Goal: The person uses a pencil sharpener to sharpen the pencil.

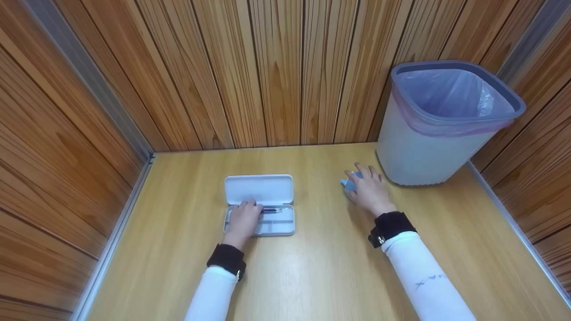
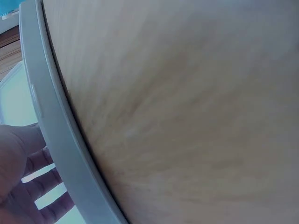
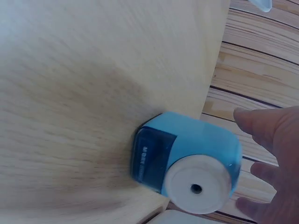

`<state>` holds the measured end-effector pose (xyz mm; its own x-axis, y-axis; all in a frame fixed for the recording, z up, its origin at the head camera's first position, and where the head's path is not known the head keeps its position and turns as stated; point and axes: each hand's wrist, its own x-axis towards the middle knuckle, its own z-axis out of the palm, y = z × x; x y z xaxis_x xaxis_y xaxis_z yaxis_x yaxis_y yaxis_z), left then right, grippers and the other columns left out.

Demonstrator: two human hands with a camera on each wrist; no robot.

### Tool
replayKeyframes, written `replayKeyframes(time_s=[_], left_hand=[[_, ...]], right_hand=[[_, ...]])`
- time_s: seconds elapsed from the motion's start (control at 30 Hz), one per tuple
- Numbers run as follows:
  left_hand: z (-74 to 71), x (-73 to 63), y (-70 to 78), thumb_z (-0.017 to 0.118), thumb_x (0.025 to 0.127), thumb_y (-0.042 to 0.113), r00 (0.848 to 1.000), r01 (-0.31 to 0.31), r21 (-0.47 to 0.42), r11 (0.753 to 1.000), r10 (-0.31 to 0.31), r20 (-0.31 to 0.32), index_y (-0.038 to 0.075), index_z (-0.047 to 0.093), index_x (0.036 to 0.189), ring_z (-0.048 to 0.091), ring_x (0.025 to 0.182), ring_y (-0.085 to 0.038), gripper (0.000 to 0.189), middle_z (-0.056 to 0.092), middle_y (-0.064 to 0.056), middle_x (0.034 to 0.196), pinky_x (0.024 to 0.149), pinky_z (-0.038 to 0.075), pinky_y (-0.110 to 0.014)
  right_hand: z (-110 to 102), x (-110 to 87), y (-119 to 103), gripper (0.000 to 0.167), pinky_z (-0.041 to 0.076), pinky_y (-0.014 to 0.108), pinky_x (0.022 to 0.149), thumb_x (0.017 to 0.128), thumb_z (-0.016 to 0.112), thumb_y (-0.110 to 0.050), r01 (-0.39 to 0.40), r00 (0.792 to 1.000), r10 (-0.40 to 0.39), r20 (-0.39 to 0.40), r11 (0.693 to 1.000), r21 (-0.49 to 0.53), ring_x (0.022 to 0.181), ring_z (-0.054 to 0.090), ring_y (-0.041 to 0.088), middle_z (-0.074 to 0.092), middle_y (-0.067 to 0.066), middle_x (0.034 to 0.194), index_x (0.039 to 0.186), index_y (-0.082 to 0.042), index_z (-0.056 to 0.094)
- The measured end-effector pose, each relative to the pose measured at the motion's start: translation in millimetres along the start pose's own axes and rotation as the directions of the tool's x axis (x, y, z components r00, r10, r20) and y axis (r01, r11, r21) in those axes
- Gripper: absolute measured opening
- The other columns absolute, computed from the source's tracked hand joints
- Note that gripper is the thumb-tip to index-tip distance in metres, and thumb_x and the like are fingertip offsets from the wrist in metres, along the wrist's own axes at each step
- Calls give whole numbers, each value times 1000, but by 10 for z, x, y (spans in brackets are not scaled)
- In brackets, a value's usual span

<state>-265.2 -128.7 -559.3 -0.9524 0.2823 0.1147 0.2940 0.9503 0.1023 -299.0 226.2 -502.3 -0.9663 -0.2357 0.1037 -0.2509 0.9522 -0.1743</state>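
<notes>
A pale pencil case (image 1: 274, 229) lies on the table with its lid (image 1: 258, 189) raised toward the back. Over its left part is my left hand (image 1: 243, 218), fingers reaching inside. Slim pens or pencils (image 1: 271, 210) in the rear compartment stick out to the right of those fingers. In the left wrist view the case's side wall (image 2: 60, 107) partly hides the separated fingers (image 2: 42, 182). To the right, my right hand (image 1: 369, 189) is spread above a light-blue pencil sharpener (image 3: 196, 135). The right wrist view shows its white round front with a hole, a dark drawer, and the fingers (image 3: 261, 126) apart from it.
A whitish waste bin (image 1: 424, 156) with a grey rim and a pinkish bag liner stands at the back right, close beyond the right hand. Wood-plank walls (image 1: 276, 71) enclose the table (image 1: 178, 200) at the back and both sides.
</notes>
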Motion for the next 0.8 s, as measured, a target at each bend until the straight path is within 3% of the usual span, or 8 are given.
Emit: replayKeyframes(time_s=[0.37, 0.6, 0.8], left_hand=[[20, 35, 26, 62, 92, -1, 999, 20, -24, 1000, -19, 39, 8, 72, 107, 60, 96, -30, 20, 65, -13, 104, 84, 50, -49], [30, 62, 23, 61, 92, 0, 1000, 31, -87, 996, -31, 7, 6, 72, 100, 60, 86, -27, 15, 64, -10, 94, 76, 51, -43], [37, 76, 16, 62, 91, -1, 1000, 27, -56, 998, -27, 7, 6, 73, 96, 59, 79, -26, 14, 63, -9, 86, 72, 51, -43]], right_hand=[[26, -1, 36, 60, 32, 70, 98, 96, 62, -22, -92, 983, 78, 168, 993, 77, 126, 36, 58, 18, 22, 157, 151, -19, 39], [29, -11, 8, 65, 37, 68, 94, 95, 64, -24, -107, 983, 99, 156, 993, 40, 122, 39, 57, 23, 25, 154, 153, -16, 36], [80, -3, -14, 64, 44, 65, 88, 94, 64, -22, -89, 988, 90, 123, 996, -13, 115, 46, 55, 29, 26, 149, 152, -14, 37]])
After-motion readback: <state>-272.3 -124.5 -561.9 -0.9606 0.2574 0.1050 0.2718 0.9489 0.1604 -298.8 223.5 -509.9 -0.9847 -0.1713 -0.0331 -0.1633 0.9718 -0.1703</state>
